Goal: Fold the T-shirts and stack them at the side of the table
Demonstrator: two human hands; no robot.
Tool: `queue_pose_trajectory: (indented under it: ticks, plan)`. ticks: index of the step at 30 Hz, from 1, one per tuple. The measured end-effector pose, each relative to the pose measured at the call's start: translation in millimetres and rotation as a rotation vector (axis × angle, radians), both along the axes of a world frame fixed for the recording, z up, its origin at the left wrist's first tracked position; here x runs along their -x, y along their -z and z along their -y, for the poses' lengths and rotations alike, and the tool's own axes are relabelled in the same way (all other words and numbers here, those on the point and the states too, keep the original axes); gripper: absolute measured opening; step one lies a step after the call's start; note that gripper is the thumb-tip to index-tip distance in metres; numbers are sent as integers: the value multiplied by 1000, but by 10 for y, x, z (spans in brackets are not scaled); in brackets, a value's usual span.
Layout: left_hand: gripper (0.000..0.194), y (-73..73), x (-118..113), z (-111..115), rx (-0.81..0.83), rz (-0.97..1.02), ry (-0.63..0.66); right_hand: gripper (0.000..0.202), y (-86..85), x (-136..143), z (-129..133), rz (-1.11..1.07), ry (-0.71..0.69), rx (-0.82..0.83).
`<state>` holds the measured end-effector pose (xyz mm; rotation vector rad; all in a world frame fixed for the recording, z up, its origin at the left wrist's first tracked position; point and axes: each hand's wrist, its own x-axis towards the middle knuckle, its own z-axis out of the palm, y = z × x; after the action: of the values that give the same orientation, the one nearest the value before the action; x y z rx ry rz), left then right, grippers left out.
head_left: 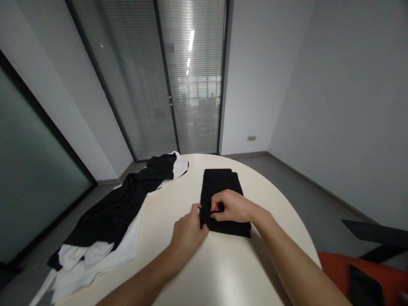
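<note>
Round pale tabletop (283, 221), clothes (114, 208), black cloth (219, 180).
Clothes: black and white, heaped along the tabletop's left edge. Cloth: folded, flat near the middle, apart from the clothes. Left hand (188, 229): thumb and fingers gripping the cloth's near-left corner. Right hand (232, 206): fingers curled, pinching a fold of the cloth.

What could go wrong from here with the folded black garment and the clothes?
The right grip pinches a raised edge of the folded black garment, so a tug might pull its layers out of line. The left grip, at its near-left corner, could crease it. The clothes pile seems to overhang the round table, so a bump might slide it off.
</note>
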<state>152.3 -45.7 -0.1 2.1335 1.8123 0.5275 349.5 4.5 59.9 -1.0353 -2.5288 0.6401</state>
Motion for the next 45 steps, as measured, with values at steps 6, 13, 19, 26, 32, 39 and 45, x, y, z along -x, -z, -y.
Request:
queue_pose_trajectory:
  ticks: [6,13,19,26,32,39,45]
  plan:
    - [43,-45,-1,-33,-47,-27,15,8,-5,30,13,20,8,15]
    - [47,-101,-56,-33,-61,-120,56,8,-30,53,32,48,28,-64]
    - [50,-66,-12,-43,-29,-38,83,7,-7,30,21,66,35,-4]
    - [50,-61,144,-35,-152,-42,236,25,129,76,-11,146,-10,125]
    - [49,-148,388,-172,-191,-61,669,27,129,62,10,164,-49,216]
    - [55,-167,519,-220,-215,-50,750,35,2,-297,-124,152,597,19]
    - [46,-85,473,-226,-226,-72,738,62,240,-569,-359,370,1057,131]
